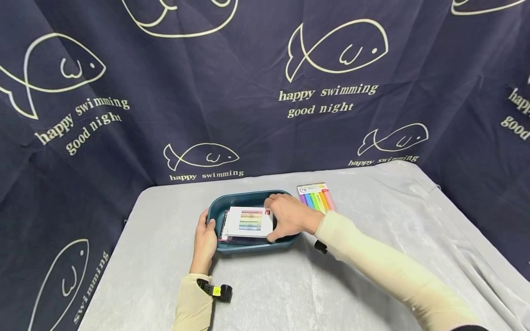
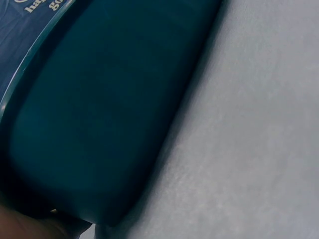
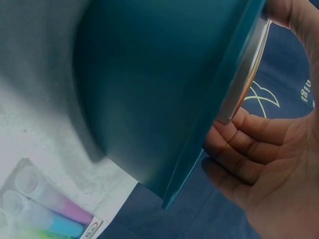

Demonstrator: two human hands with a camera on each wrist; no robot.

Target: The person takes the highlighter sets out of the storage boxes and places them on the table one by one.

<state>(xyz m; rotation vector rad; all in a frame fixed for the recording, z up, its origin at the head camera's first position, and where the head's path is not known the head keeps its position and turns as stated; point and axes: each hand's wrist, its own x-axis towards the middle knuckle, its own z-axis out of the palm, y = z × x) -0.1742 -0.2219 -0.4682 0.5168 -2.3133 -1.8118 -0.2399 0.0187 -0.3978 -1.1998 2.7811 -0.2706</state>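
Observation:
A teal plastic tub (image 1: 248,251) stands on the table, filling much of both wrist views. My left hand (image 1: 204,243) grips its left end, thumb over the rim and fingers along the outside. A flat white box (image 1: 251,221) with a picture of pastel stripes lies at the tub's mouth. My right hand (image 1: 290,215) holds that box by its right end, thumb on the near edge and fingers on the far edge. In the right wrist view the box's edge (image 3: 244,74) shows above the tub's rim. Beneath it, another flat pack (image 1: 224,227) is mostly hidden.
A clear pack of coloured highlighters (image 1: 315,198) lies right of the tub, partly behind my right wrist. The table (image 1: 256,294) has a pale grey cloth. Dark blue curtains (image 1: 265,133) with fish drawings hang behind and at both sides.

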